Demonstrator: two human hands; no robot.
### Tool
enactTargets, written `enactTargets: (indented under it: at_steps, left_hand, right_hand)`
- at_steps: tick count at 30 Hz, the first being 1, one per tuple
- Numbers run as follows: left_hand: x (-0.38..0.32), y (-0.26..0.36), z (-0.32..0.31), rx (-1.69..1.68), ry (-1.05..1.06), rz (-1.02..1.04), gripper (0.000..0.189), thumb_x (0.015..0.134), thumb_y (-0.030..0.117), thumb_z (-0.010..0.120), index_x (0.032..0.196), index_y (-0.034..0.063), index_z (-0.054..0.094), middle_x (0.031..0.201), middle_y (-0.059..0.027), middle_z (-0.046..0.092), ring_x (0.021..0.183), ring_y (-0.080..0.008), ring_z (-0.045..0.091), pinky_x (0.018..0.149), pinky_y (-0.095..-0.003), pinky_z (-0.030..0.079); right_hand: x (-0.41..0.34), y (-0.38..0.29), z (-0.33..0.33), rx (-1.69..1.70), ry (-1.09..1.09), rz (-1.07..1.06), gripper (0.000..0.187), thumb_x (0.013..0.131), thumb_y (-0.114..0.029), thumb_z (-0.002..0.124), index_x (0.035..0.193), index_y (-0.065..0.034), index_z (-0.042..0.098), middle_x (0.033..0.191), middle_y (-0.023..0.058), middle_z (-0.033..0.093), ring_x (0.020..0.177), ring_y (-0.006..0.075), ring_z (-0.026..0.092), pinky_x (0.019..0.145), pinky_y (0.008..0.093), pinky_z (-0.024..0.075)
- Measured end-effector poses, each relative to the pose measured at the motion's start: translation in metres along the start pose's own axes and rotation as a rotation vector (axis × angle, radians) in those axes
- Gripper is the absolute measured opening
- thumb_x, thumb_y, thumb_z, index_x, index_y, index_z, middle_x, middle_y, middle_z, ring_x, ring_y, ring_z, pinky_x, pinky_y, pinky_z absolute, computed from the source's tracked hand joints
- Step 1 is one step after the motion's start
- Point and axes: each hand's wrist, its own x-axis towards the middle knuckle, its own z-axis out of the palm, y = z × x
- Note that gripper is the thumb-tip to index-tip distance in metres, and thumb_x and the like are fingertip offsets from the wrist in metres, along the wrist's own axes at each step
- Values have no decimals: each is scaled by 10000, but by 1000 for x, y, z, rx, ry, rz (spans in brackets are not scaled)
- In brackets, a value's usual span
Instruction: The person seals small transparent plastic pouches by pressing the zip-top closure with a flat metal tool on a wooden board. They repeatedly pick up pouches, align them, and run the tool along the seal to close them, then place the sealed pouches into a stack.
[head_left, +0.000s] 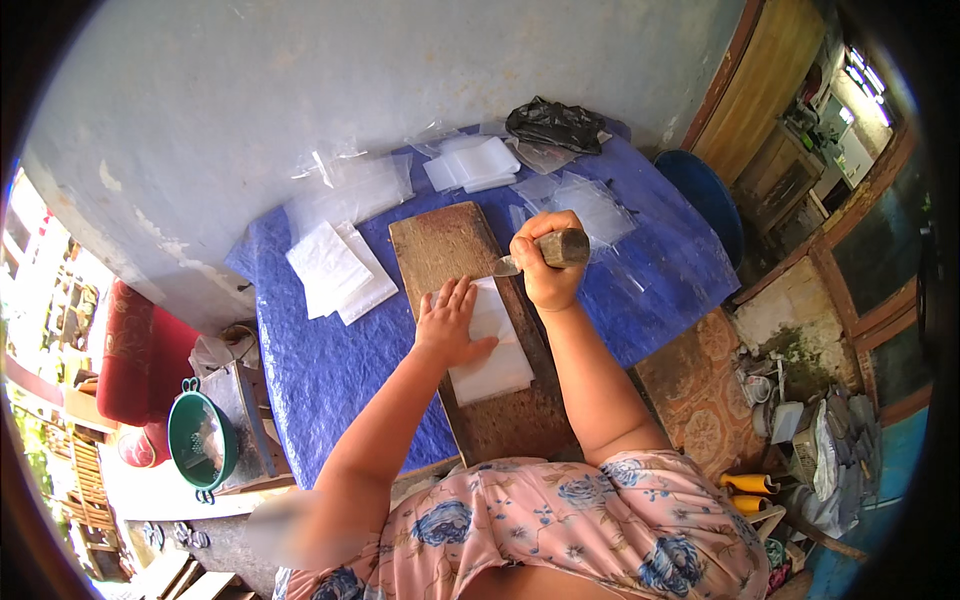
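Note:
My left hand (452, 324) lies flat, fingers spread, on a stack of whitish plastic sheets or bags (491, 371) on a worn wooden board (442, 240). My right hand (551, 262) is closed around the thick wooden handle of a knife (564, 248); its short visible metal blade points left, over the board near the stack's far end. Most of the blade is hidden or foreshortened. Left of the board lie two overlapping stacks of white plastic bags (330, 270). Beyond the board sits a folded pile of translucent plastic (472, 165), and loose clear bags (592, 206) are spread to its right.
A blue tarpaulin (322, 390) covers the table, which stands against a wall. More clear bags (367, 184) and a crumpled black plastic bag (555, 125) lie at the back. A green colander (202, 442) is at left, a blue tub (701, 195) beyond the right edge.

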Motion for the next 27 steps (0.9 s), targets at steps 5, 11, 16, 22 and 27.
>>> enactTargets:
  at_steps: [5,11,16,22,27]
  left_hand:
    - [0,0,1,-18,53,14,984,718,612,597,1445,38,267,1528,-116,218,1424,-280,169,1121,-536,160]
    - [-1,0,4,-34,67,8,995,706,611,597,1450,45,255,1533,-112,210,1426,-284,162,1121,-535,158]
    - [-1,1,4,9,23,-12,993,709,652,562,1451,57,276,1541,-83,196,1431,-251,140,1136,-517,130]
    - [-2,3,4,11,61,-17,1003,704,657,563,1448,48,277,1540,-85,198,1431,-256,139,1132,-522,141]
    - [-1,3,5,3,36,-16,1026,685,646,593,1452,49,266,1538,-89,203,1431,-259,141,1129,-526,140]
  right_hand:
    - [0,6,7,-72,-139,-33,189,717,49,642,796,-51,501,699,53,581,609,119,536,592,266,436]
    - [6,-10,2,249,35,70,167,739,47,609,793,-55,489,703,62,567,622,120,534,571,273,434]
    - [6,-8,5,6,-152,28,203,718,83,608,786,-63,484,695,51,563,614,113,523,578,264,421]
    - [-6,-14,0,97,-78,26,175,728,67,607,792,-48,492,706,63,575,613,114,532,575,262,429]
    - [-10,-23,3,-183,-163,54,169,720,62,605,790,-47,495,703,64,573,624,114,535,577,278,435]
